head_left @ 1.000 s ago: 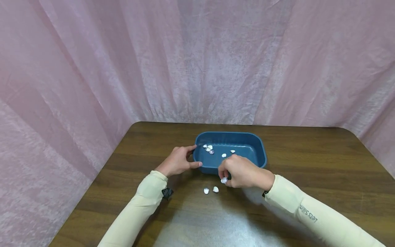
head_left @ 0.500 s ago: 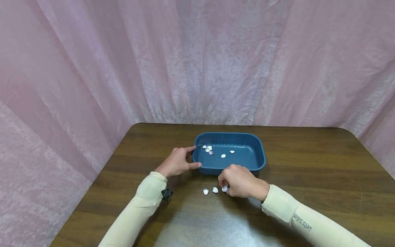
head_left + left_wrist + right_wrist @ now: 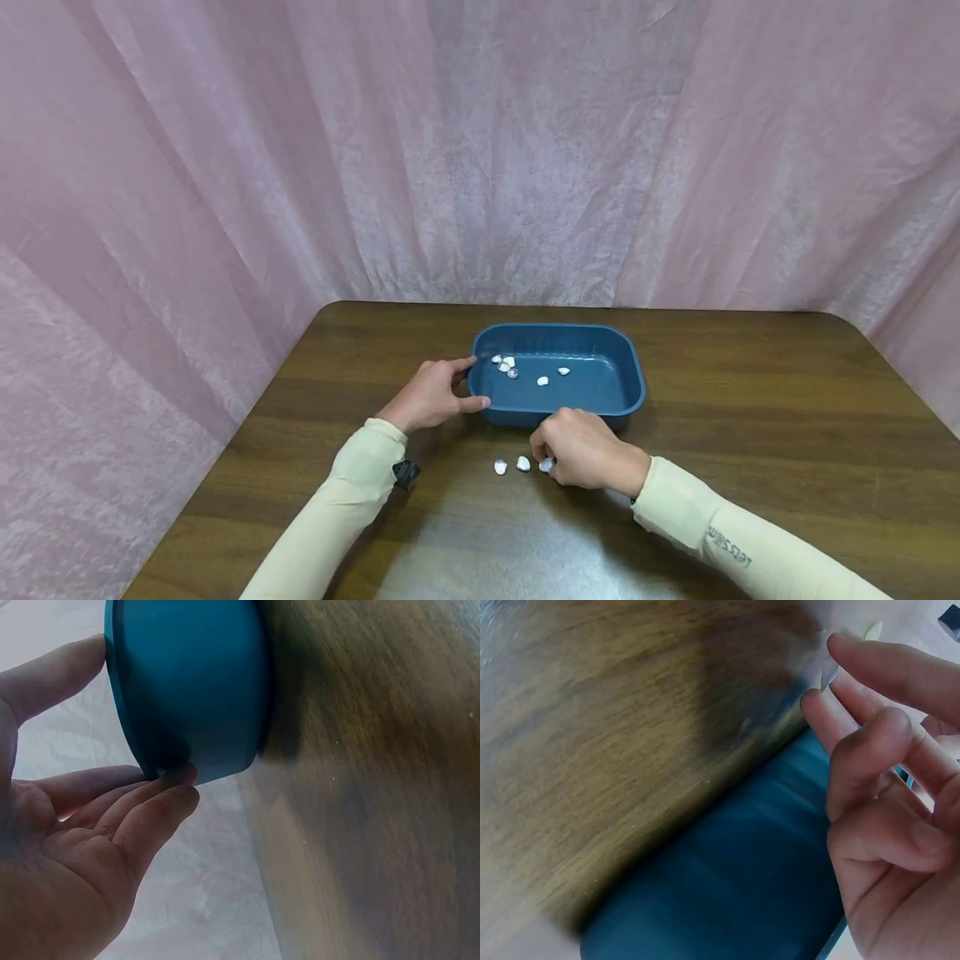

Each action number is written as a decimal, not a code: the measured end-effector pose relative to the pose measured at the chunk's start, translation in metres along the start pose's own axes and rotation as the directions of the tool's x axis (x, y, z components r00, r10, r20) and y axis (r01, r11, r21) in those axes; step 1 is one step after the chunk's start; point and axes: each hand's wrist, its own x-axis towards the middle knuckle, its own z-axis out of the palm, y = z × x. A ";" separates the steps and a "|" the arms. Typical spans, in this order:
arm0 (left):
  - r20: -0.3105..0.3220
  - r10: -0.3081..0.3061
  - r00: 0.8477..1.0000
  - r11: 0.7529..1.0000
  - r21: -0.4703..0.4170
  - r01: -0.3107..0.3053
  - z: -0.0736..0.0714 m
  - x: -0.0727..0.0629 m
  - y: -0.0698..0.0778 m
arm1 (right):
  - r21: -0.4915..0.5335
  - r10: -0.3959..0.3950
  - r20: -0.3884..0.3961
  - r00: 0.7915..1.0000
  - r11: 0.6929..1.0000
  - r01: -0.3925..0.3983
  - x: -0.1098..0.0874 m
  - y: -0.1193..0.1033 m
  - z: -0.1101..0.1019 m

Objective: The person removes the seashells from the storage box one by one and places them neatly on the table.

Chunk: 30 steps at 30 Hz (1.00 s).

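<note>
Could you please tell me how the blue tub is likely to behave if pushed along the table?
The blue tub would probably keep its shape, since its walls stand up without sagging. Being wide and low, it seems unlikely to tip. The loose pale pieces inside might slide, as its floor looks smooth and shiny.

Pale glare on the tabletop, soft shadows, wrist views dimmer and hazy.
</note>
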 end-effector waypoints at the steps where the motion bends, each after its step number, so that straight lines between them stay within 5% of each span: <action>1: 0.001 0.000 1.000 1.000 0.000 0.000 0.000 0.000 0.000 | 0.001 0.000 0.000 1.000 1.000 0.000 0.000 0.000 0.000; 30: 0.009 0.007 1.000 1.000 0.010 -0.007 0.000 0.001 -0.001 | -0.025 -0.026 -0.007 1.000 0.999 0.026 -0.005 -0.004 -0.008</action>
